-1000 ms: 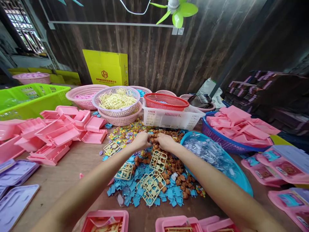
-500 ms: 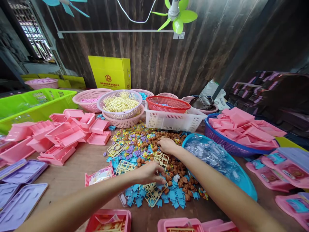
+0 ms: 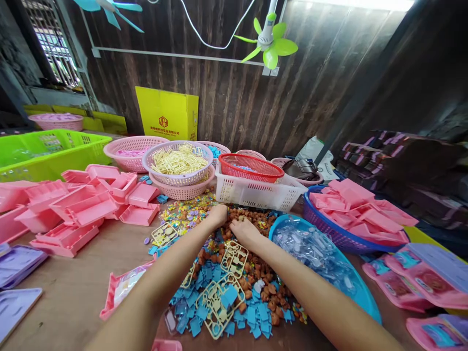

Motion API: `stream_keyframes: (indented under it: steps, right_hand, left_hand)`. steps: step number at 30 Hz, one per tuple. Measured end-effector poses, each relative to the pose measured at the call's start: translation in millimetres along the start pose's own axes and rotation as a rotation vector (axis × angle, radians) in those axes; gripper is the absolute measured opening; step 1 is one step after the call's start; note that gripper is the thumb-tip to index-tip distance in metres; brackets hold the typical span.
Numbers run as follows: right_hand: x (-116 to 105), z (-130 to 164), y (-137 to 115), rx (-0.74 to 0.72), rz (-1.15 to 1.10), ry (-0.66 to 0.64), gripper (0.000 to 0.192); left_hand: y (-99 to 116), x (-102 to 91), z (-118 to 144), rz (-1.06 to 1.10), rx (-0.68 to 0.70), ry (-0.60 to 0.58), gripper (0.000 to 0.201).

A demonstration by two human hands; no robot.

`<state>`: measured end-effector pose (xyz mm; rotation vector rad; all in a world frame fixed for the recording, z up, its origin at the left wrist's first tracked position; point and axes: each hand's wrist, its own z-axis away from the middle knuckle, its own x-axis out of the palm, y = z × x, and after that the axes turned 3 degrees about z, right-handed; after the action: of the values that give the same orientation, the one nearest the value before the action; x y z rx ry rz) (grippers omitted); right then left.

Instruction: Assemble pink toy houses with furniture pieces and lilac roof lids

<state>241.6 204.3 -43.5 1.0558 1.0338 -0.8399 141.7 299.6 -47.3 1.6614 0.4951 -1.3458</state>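
Head camera shows me left hand (image 3: 218, 215) and right hand (image 3: 244, 232) curled close together among brown pieces (image 3: 255, 266); whether they grip any, I cannot tell. Cream frames (image 3: 234, 259) lie just nearer than both.

Site looked like workshop: loose plastic parts (image 3: 210, 273) heaped on table (image 3: 73, 278), baskets (image 3: 179, 179) behind, carton (image 3: 166, 112) by wall (image 3: 310, 112), fan (image 3: 268, 44) hung above.

White basket (image 3: 256, 192) bars passage beyond the worker's left hand (image 3: 218, 215) and right hand (image 3: 245, 232); turquoise tub (image 3: 366, 295) obstructs rightward. Low lane: brown tabletop (image 3: 71, 295), between purple panels (image 3: 18, 309) and pink tray (image 3: 111, 295).
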Motion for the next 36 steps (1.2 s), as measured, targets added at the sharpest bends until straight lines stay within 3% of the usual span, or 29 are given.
stream_keyframes:
  steps: [5, 8, 13, 19, 26, 31, 36]
  right_hand:
    - [6, 11, 2, 0.063, -0.025, 0.095, 0.027]
    - [9, 12, 2, 0.101, -0.076, 0.123, 0.028]
    - [8, 13, 0, 0.089, -0.203, 0.155, 0.033]
    - [5, 18, 2, 0.055, -0.336, 0.115, 0.033]
    - [-7, 18, -7, 0.155, -0.33, 0.113, 0.025]
    - [-12, 19, -11, 0.144, -0.312, 0.116, 0.026]
    - [-13, 20, -4, 0.217, -0.345, 0.141, 0.024]
  left_hand:
    - [5, 6.8, -15, -0.109, -0.034, -0.098, 0.031]
    - [4, 6.6, -12, -0.16, -0.011, -0.08, 0.031]
    - [-2, 2.7, 1, -0.186, 0.092, -0.005, 0.032]
    - [-14, -1.1, 14, -0.141, 0.228, -0.048, 0.019]
    - [-9, 3.8, 9, -0.101, 0.146, -0.036, 0.033]
    - [0, 11.5, 6, -0.01, 0.118, -0.01, 0.029]
    - [-6, 10.1, 5, 0.268, 0.08, 0.121, 0.034]
